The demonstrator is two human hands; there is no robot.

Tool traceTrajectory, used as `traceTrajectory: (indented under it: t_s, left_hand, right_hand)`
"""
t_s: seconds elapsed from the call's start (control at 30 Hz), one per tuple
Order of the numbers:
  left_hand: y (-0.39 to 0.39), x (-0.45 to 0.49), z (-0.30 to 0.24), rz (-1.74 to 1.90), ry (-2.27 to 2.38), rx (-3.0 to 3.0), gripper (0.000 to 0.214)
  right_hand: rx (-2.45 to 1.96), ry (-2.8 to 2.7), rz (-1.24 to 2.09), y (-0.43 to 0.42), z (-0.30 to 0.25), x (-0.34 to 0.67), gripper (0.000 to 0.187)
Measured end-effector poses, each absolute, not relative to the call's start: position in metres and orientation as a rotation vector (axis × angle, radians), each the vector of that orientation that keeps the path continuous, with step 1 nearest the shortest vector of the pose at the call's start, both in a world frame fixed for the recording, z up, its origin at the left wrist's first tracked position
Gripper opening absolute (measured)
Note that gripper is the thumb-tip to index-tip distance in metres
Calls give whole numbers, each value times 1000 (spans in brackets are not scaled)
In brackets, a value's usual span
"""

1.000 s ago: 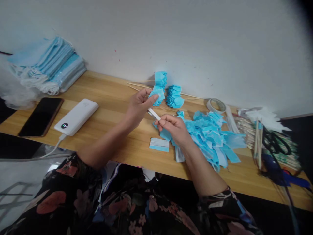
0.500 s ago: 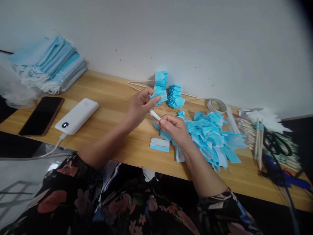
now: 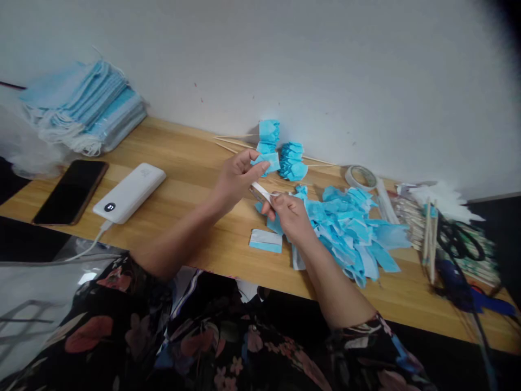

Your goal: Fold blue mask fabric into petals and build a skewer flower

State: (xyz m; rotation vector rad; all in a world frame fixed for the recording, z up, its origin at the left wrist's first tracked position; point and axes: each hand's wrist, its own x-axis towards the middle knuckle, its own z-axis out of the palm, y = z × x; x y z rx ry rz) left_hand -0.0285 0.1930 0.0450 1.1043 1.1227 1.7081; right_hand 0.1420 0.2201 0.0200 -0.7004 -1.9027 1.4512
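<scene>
My left hand (image 3: 234, 182) pinches a small blue piece of mask fabric (image 3: 272, 162) between thumb and forefinger. From under this hand a narrow white strip (image 3: 261, 190) slants down to my right hand (image 3: 292, 216), whose thumb and fingers are closed on its lower end. I cannot make out what the strip is made of. A flat piece of blue and white fabric (image 3: 265, 240) lies below the hands. Beside my right hand spreads a loose heap of cut blue fabric (image 3: 350, 233). Behind my left hand, pleated blue bundles on thin sticks (image 3: 293, 162) lie near the wall.
Stacked blue face masks (image 3: 93, 108) are at the far left, behind a black phone (image 3: 70, 193) and a cabled white power bank (image 3: 130, 193). Toward the right are a tape roll (image 3: 361, 177), wooden sticks (image 3: 429, 239), black-handled scissors (image 3: 459, 241) and a blue tool (image 3: 488, 301).
My right hand's fingers have shifted on the white strip, with the thumb raised a little and the fingertips showing beneath. My left hand stays nearly still with the blue fabric.
</scene>
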Motion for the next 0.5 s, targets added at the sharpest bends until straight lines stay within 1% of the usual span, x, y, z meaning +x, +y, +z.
traceTrajectory:
  t_s: [0.27,0.5]
  left_hand:
    - [197,-33,40,1716,1139,1173,31]
    - [196,-33,43,1699,1112,1167,33]
  right_hand:
    - [-700,-1897,1454,219,22,142,71]
    - [-661,-1923,1434,221,20,145,79]
